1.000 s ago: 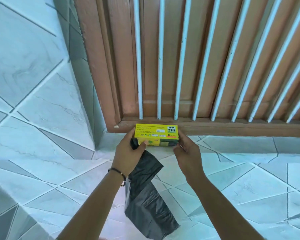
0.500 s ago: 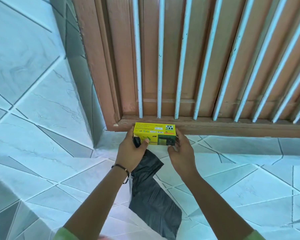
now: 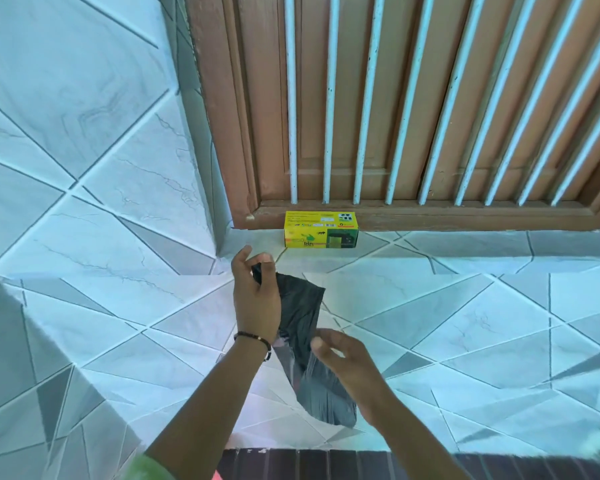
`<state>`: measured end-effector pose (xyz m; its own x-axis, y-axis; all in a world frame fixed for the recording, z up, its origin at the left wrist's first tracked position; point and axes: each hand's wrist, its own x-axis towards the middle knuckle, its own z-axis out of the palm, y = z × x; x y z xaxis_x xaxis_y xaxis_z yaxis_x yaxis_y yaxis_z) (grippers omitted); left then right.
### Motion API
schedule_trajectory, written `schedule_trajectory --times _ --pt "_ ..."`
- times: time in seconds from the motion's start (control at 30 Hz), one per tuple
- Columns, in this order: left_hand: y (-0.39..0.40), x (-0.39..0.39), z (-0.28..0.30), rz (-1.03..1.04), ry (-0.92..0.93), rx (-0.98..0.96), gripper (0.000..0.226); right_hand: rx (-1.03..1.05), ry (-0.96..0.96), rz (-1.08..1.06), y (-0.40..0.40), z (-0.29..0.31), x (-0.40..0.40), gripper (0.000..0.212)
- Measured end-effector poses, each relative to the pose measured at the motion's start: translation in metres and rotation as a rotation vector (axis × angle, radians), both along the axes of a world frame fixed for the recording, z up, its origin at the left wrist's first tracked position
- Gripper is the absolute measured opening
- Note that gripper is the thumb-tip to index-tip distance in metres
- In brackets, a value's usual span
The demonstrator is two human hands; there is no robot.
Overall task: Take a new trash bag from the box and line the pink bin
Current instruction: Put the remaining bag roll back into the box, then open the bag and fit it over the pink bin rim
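**Bag out of the box, bin not in view**

The left hand (image 3: pixel 257 303) has a narrow grip: thumb and fingertips pinch the top corner of the black bag (image 3: pixel 303 327), which hangs down and toward the person from that pinch. Its long axis runs from the left grip, up near the box, down to the loose lower end below the right hand (image 3: pixel 347 362). The right hand is half-curled with spread fingers, at the bag's middle; whether it touches the film I cannot tell, as the fingers are blurred.

The bag is thin, glossy plastic, flat-folded in a narrow strip with lengthwise creases, limp and likely slippery; the layers will probably cling. The yellow box (image 3: pixel 321 230) is printed card, a small oblong standing on the tiled ledge (image 3: pixel 465 306) beyond the left grip, against the brown wooden window frame (image 3: pixel 430 216) with pale bars. It is well clear of both hands.

The coming move seems to be opening the bag's mouth; the right hand is nearer the free length and best placed to slide along it and part the layers. The pink bin is not visible, so its direction from either grip is unknown.
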<state>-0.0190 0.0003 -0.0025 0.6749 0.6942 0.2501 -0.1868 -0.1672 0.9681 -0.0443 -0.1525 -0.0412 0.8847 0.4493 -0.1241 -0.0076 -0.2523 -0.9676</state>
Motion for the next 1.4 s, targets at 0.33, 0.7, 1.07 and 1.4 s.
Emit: schedule_trajectory --times 0.33,0.7,1.07,1.4 --pt "-0.003 -0.12 -0.015 -0.431 0.018 -0.404 0.094 0.256 0.064 -0.218 -0.004 0.006 -0.084 0.01" --pt "-0.027 -0.205 -0.044 -0.581 0.293 -0.13 0.009 0.131 0.139 -0.063 -0.054 -0.002 -0.153 0.013" --pt "-0.047 -0.252 -0.043 -0.664 0.389 -0.15 0.002 0.25 0.192 -0.156 -0.076 -0.005 -0.17 0.023" --pt "-0.094 -0.292 -0.042 -0.676 0.436 -0.2 0.016 0.29 0.216 -0.108 -0.116 -0.005 -0.207 0.012"
